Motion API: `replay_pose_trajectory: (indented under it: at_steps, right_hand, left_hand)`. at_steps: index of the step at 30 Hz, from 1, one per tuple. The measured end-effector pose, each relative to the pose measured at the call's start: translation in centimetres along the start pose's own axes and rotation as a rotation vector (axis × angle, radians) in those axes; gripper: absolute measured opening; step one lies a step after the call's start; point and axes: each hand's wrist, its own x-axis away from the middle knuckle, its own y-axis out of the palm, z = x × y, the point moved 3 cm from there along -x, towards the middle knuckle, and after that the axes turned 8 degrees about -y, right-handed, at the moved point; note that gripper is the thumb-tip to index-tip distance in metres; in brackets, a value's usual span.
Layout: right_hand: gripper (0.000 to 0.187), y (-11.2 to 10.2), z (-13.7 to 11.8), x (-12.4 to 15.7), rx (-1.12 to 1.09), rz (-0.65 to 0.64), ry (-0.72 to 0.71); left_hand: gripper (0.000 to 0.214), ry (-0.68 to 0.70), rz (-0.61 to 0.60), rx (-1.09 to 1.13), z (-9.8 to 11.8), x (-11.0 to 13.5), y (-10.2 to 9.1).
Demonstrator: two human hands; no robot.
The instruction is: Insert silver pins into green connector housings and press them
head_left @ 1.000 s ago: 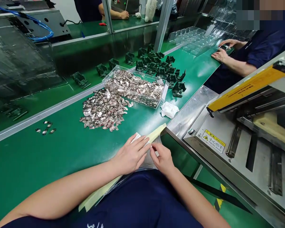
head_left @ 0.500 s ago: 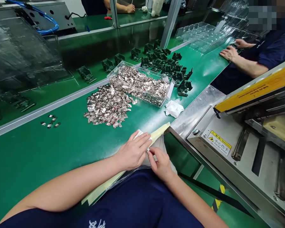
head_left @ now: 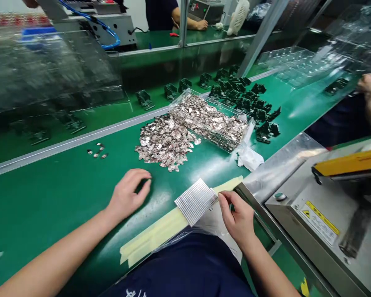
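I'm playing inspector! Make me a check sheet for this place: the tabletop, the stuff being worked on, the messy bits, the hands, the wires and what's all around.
Surface: green tabletop, pale yellow tape along its near edge.
Job's things: silver ridged sheet lying across the tape.
Clutter: pile of small metal pieces; clear tray of similar pieces; dark parts behind it; crumpled white wad beside it.
Left hand: loosely curled, nothing seen in it.
Right hand: fingertips at the sheet's right edge; grip unclear.
Cables: blue line and black cable, both beyond the tabletop.
Surroundings: machine at right; white fan and other people farther off.
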Motion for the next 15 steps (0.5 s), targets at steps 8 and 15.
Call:
replay_pose_trajectory:
  at_steps: [8,15]
  right_hand:
    - [0.017,8.6,-2.0,-10.2,0.150,-0.550,-0.166]
    - [0.014,10.7,-1.5,-11.7,0.311,-0.671,-0.108]
  left_hand:
    - [0.046,-0.630,0.497,-0.275,-15.0,1.9,-7.8]
    - [0.059,-0.652,0.581,-0.243,-21.6,-4.5,-9.5]
